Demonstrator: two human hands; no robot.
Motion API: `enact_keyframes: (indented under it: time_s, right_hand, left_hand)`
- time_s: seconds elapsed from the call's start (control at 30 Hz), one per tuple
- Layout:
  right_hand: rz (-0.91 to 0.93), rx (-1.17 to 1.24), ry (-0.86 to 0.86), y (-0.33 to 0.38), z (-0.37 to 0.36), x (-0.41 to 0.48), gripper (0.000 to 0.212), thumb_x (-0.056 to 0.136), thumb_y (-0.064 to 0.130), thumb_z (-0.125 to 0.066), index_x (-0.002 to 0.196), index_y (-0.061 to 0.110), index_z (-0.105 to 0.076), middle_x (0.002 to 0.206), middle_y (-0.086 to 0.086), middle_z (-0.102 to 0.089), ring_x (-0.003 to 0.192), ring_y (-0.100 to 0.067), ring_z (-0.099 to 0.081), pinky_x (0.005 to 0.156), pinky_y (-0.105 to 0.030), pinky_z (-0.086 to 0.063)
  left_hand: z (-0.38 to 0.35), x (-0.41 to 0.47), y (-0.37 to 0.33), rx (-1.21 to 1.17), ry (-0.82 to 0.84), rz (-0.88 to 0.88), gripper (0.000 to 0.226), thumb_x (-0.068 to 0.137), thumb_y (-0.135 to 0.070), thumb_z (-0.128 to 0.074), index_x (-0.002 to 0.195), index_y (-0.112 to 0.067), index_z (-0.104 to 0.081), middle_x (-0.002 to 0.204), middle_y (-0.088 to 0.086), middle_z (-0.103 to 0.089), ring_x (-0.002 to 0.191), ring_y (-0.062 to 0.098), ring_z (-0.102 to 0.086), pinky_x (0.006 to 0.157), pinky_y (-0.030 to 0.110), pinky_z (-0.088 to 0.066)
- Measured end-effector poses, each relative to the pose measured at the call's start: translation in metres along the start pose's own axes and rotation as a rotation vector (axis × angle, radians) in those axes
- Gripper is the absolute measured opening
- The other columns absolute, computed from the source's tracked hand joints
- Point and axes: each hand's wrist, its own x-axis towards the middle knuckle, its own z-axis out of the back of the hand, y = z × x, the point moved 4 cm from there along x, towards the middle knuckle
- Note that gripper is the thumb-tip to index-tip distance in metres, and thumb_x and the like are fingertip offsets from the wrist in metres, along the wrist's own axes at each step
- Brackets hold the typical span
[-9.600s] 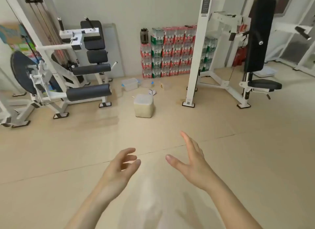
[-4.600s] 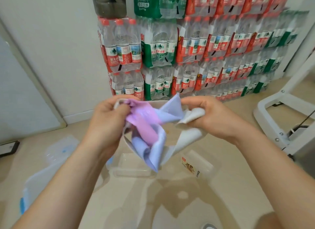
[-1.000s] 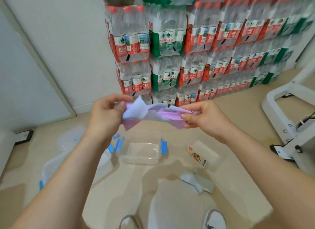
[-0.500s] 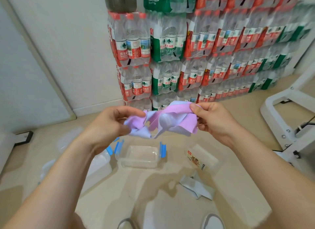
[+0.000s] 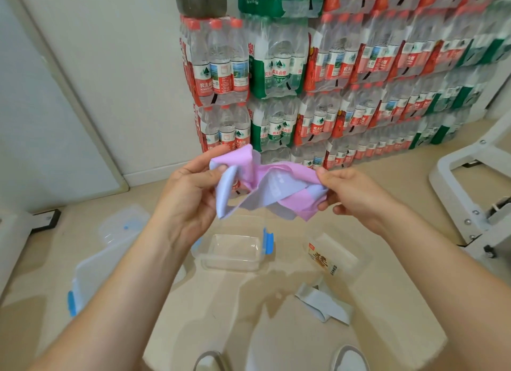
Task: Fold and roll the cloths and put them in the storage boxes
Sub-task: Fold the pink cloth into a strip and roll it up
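Note:
Both hands hold up a crumpled bundle of pink and pale blue cloths (image 5: 272, 189) in the air above the floor. My left hand (image 5: 190, 199) pinches its left end between thumb and fingers. My right hand (image 5: 349, 195) pinches the right end. Right under the bundle an open clear storage box (image 5: 235, 250) with blue clips sits on the floor. A second clear box (image 5: 330, 256) with an orange label lies to its right. One grey-blue cloth (image 5: 323, 304) lies crumpled on the floor at the front right.
A larger clear box (image 5: 91, 276) with blue clips and a clear lid (image 5: 121, 224) lie on the floor at the left. Stacked packs of water bottles (image 5: 318, 74) stand against the wall behind. A white machine frame (image 5: 470, 193) is at the right. My shoes (image 5: 349, 358) show at the bottom.
The bundle has been turned and spread between my hands: the left end now stands up higher and a blue flap hangs down beside the left thumb. Both hands have kept their hold.

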Motion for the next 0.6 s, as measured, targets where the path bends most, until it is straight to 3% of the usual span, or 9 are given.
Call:
enact_keyframes:
  time_s: [0.13, 0.2, 0.27, 0.33, 0.4, 0.5, 0.6]
  right_hand:
    - [-0.056, 0.069, -0.042, -0.006, 0.008, 0.002, 0.034, 0.098, 0.039, -0.045, 0.079, 0.019, -0.064, 0.065, -0.005, -0.064, 0.048, -0.01, -0.058, 0.049, -0.022, -0.035]
    - [-0.051, 0.107, -0.081, -0.006, 0.012, 0.003, 0.033, 0.098, 0.039, -0.045, 0.081, 0.018, -0.064, 0.065, -0.005, -0.063, 0.046, -0.009, -0.056, 0.049, -0.022, -0.035]
    - [-0.026, 0.122, -0.108, -0.003, 0.015, 0.003, 0.034, 0.098, 0.038, -0.046, 0.083, 0.016, -0.065, 0.064, -0.006, -0.063, 0.047, -0.01, -0.055, 0.048, -0.022, -0.035]
    - [0.003, 0.126, -0.119, -0.001, 0.018, 0.002, 0.035, 0.099, 0.037, -0.045, 0.085, 0.013, -0.066, 0.065, -0.008, -0.064, 0.048, -0.012, -0.055, 0.049, -0.022, -0.036]
    - [0.048, 0.093, -0.133, 0.002, 0.021, 0.001, 0.037, 0.099, 0.037, -0.044, 0.084, 0.011, -0.066, 0.065, -0.009, -0.064, 0.048, -0.012, -0.055, 0.05, -0.023, -0.037]
    - [0.105, -0.011, -0.159, 0.003, 0.025, 0.003, 0.046, 0.1, 0.039, -0.041, 0.084, 0.004, -0.067, 0.062, -0.01, -0.062, 0.044, -0.009, -0.053, 0.049, -0.022, -0.037]
    - [0.098, -0.111, -0.213, 0.0, 0.029, 0.006, 0.055, 0.101, 0.038, -0.038, 0.08, -0.004, -0.065, 0.053, -0.011, -0.058, 0.039, -0.012, -0.047, 0.043, -0.02, -0.036]
  left_hand:
    - [0.002, -0.001, -0.004, -0.03, 0.022, 0.041, 0.024, 0.098, -0.011, -0.041, 0.088, -0.004, -0.062, 0.063, 0.002, -0.063, 0.045, 0.007, -0.056, 0.042, 0.015, -0.045]
    - [0.007, 0.0, -0.003, 0.147, 0.002, 0.051, 0.032, 0.097, -0.023, -0.046, 0.072, -0.011, -0.064, 0.055, -0.001, -0.06, 0.041, 0.007, -0.052, 0.04, 0.015, -0.041]
    - [0.01, 0.0, -0.004, 0.414, -0.018, 0.017, 0.025, 0.085, -0.031, -0.061, 0.068, -0.014, -0.068, 0.058, -0.001, -0.063, 0.048, 0.009, -0.056, 0.045, 0.016, -0.045]
    - [0.013, 0.001, -0.007, 0.561, -0.037, 0.0, 0.024, 0.066, -0.031, -0.073, 0.079, -0.011, -0.07, 0.064, 0.001, -0.067, 0.054, 0.011, -0.059, 0.05, 0.018, -0.048]
    - [0.018, 0.002, -0.007, 0.701, -0.049, 0.001, 0.026, 0.061, -0.021, -0.08, 0.082, -0.011, -0.069, 0.068, 0.005, -0.066, 0.059, 0.014, -0.058, 0.054, 0.021, -0.045]
    - [0.022, 0.003, -0.009, 0.994, -0.119, -0.098, 0.007, 0.073, -0.014, -0.079, 0.075, -0.015, -0.072, 0.065, 0.002, -0.066, 0.06, 0.012, -0.055, 0.058, 0.022, -0.042]
    - [0.021, 0.004, -0.017, 0.934, -0.159, -0.201, 0.014, 0.083, -0.02, -0.071, 0.069, -0.017, -0.071, 0.047, -0.012, -0.06, 0.043, -0.001, -0.047, 0.045, 0.011, -0.038]
